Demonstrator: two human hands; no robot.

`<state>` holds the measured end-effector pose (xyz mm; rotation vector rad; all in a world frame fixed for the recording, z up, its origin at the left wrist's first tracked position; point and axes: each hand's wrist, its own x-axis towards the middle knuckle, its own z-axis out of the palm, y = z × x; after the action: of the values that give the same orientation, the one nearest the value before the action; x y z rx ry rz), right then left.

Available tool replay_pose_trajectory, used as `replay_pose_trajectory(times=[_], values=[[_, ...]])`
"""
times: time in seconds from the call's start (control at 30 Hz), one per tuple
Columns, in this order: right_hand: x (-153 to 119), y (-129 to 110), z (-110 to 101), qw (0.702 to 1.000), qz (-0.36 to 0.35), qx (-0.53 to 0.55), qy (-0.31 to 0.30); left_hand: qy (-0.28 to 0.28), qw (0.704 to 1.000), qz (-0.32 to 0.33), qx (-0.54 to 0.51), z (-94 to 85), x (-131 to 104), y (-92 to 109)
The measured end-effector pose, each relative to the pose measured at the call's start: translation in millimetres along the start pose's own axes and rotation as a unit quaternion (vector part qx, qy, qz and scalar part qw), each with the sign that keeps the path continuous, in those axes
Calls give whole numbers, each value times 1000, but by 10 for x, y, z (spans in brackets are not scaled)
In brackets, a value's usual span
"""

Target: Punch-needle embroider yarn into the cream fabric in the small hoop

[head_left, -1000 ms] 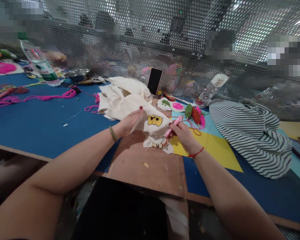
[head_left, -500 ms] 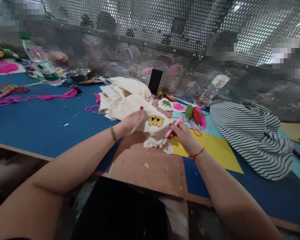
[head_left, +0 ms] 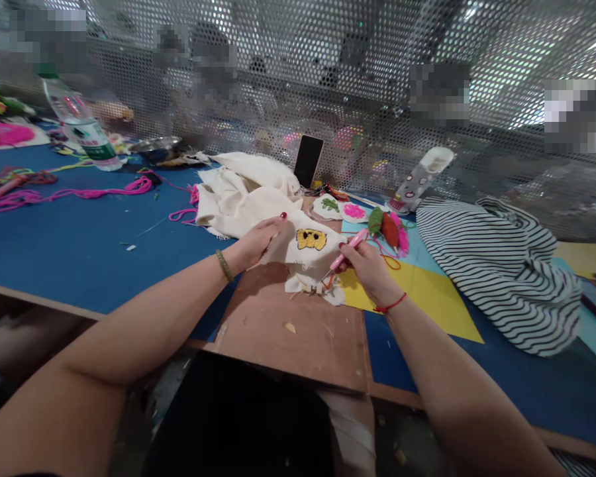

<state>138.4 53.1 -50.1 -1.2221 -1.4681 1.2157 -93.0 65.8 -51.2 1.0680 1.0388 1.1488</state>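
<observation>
My left hand is closed on the left side of a cream cloth, thumb on top. A yellow stitched patch with a dark outline and two black spots shows on the cloth. My right hand is closed round a pink-handled punch needle, its thin metal tip pointing down and left. The right fingers also meet the cloth's right edge. Under the cloth, white fabric scraps lie on a brown board. The rest of the cream cloth is bunched behind my left hand.
Green, red and pink yarn bundles lie at right, before a striped cloth. A phone leans at the back near two stitched patches. A water bottle and pink yarn are at left. A perforated metal screen stands behind.
Both hands and the cloth between them have shifted very slightly to the right. The grips look the same, and the other things stay in place.
</observation>
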Motion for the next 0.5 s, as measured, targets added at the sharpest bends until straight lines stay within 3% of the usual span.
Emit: replay_pose_trajectory(times=[0.13, 0.33, 0.5], values=[[5, 8, -7, 1000, -3, -7, 8, 12, 997, -14, -71, 12, -7, 20], [-4, -3, 1, 1000, -1, -13, 11, -22, 998, 30, -48, 12, 3, 18], [-14, -23, 7, 1000, 0, -17, 12, -3, 997, 33, -64, -3, 32, -16]])
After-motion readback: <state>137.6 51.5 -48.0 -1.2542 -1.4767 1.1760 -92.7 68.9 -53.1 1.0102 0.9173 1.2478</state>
